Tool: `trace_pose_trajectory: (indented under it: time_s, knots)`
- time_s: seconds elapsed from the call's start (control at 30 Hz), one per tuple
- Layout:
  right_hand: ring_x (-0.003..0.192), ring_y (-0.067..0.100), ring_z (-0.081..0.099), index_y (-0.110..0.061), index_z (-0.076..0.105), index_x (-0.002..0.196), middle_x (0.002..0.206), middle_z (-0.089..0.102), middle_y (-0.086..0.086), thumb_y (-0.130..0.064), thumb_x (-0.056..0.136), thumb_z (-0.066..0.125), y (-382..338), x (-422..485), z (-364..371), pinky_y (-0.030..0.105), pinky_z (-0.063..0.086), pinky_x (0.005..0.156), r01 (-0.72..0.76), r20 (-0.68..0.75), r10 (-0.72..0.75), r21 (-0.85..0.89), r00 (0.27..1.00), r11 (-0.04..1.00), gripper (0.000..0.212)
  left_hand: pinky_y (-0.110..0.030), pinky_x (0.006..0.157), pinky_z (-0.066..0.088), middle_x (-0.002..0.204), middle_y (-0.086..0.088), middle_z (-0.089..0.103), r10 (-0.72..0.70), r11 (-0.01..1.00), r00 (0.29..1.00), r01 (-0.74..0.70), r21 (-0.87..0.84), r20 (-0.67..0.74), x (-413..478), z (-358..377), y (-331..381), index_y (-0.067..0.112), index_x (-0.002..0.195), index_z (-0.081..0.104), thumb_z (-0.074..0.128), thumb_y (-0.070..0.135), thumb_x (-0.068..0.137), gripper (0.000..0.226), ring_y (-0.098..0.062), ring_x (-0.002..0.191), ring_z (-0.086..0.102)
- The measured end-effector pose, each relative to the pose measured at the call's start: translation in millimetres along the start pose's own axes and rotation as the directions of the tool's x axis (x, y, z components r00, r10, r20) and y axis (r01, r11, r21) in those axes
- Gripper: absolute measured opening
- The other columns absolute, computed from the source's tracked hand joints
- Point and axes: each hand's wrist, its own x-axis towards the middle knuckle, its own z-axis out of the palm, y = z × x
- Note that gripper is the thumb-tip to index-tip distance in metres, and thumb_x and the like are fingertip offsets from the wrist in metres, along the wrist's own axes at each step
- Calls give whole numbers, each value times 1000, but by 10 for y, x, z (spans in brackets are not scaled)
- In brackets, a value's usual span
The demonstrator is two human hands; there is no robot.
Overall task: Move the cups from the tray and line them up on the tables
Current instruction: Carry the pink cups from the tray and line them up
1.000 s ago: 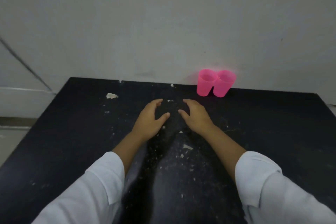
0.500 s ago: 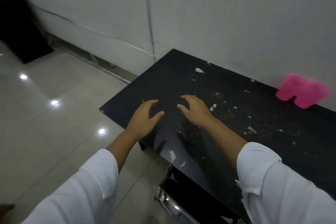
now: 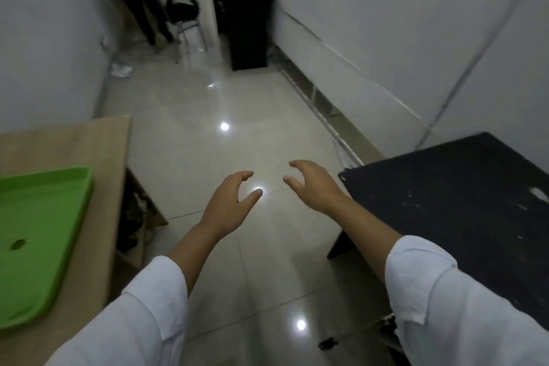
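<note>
Glossy floor (image 3: 208,142), wooden table (image 3: 98,157), black table (image 3: 445,187)

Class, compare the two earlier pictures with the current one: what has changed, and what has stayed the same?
The person turned left: the left hand and right hand left the black table and now hover over the floor. The pink cups dropped out of view; a green tray on a wooden table came into view at left. Unchanged: both hands hold nothing, fingers loosely curled.
</note>
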Motion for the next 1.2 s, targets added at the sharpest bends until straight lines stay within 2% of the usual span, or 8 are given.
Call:
trace_pose_trajectory:
  time_s: [0.13,0.33,0.63,0.8,0.97,1.2]
  knots:
    - [134,21,38,-11,41,139,144,44,7,-37,95,49,-777,546,491,29,28,109,132,82,-131,-6,988,991,52,-22,96,34,135,7,49,-78,996,990,83,37,-114,-30,-719,-584,26,134,45,56,45,88,51,2,116,41]
    - [134,20,37,-13,40,140,145,43,6,-39,95,48,-1777,1138,1172,28,28,107,311,200,-309,22,930,950,53,-25,100,36,133,2,53,-184,975,950,209,77,-252,-168,-1601,-1290,19,131,49,59,36,88,47,-11,122,47]
    - [133,24,38,-7,41,138,143,45,12,-34,94,51,-2932,1607,2026,29,27,107,517,350,-505,65,789,853,53,-27,92,40,125,-3,57,-370,915,815,403,-23,-447,-599,-2261,-2047,13,125,55,63,27,88,41,-11,113,51]
    - [133,27,38,-5,40,139,144,43,14,-35,94,51,-3371,1695,2416,32,28,107,571,416,-553,95,721,815,55,-32,92,45,118,-2,61,-488,860,707,490,-143,-512,-863,-2419,-2369,14,119,58,63,24,87,34,-14,110,55]
    - [134,27,37,-6,39,140,145,42,14,-35,95,51,-3742,1695,2796,31,27,107,601,469,-585,134,662,788,55,-37,90,49,111,-4,65,-602,779,541,557,-286,-587,-1094,-2606,-2701,12,108,61,65,21,86,24,-18,105,59]
    - [134,27,37,-7,34,142,146,40,14,-36,93,53,-4096,1595,3258,32,28,108,606,544,-601,199,586,770,60,-28,74,44,92,-7,63,-684,673,352,642,-367,-639,-1351,-2865,-3133,9,89,59,70,20,83,17,-20,89,58]
